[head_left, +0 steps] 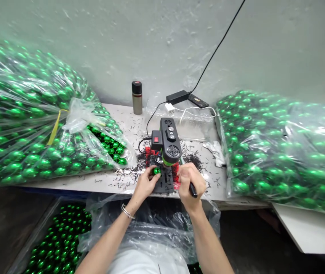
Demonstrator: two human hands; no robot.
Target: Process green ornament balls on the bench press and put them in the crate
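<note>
A small black drill press [171, 139] stands on the littered worktable [90, 182]. My left hand [147, 182] holds a shiny green ball [156, 171] between thumb and fingers on the machine's base, just below and left of its head. The fingers of my right hand [191, 183] are wrapped round a black-tipped lever handle [192, 190] at the machine's right side. Red material [176, 172] shows beside the base, with dark shavings scattered round it.
Large clear bags of green balls lie at the left [22, 125] and right [276, 148]. Behind the machine are a bottle [137, 99], a power adapter [177, 97], cables and a clear plastic tray [196, 129]. A white cloth [216, 152] lies right. More balls [62, 236] sit below the table.
</note>
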